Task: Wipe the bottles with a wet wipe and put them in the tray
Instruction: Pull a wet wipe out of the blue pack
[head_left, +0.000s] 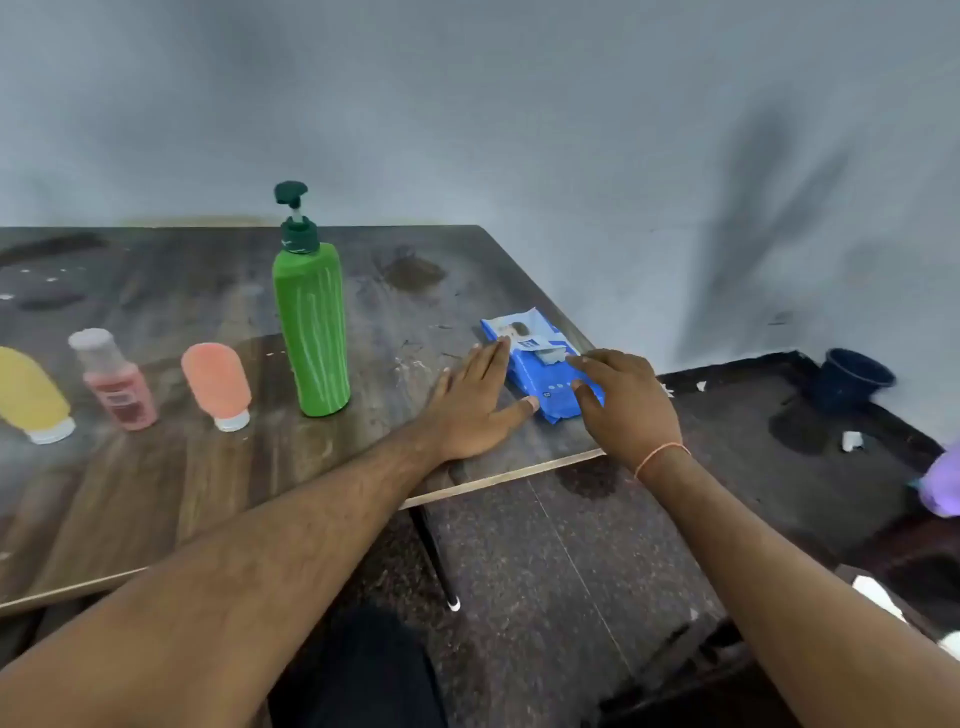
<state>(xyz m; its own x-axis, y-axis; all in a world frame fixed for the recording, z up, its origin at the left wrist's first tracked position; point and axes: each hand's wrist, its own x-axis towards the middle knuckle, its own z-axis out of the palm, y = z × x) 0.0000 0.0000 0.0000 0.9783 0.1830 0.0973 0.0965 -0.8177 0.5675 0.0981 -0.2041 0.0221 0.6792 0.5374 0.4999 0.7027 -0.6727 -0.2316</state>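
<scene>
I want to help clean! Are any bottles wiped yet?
None looks done yet. Both hands, left hand and right hand, are at the blue wipes pack, seemingly getting a wipe. The green pump bottle, orange bottle, pink bottle and yellow bottle wait. No tray shows.

one camera sits on the person's head. it looks forward and down at the table (156, 493), close in, with the wall behind and the floor on the right.

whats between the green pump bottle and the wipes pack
In the head view, the left hand lies flat on the table between the green pump bottle and the wipes pack, fingertips touching the pack.
</scene>
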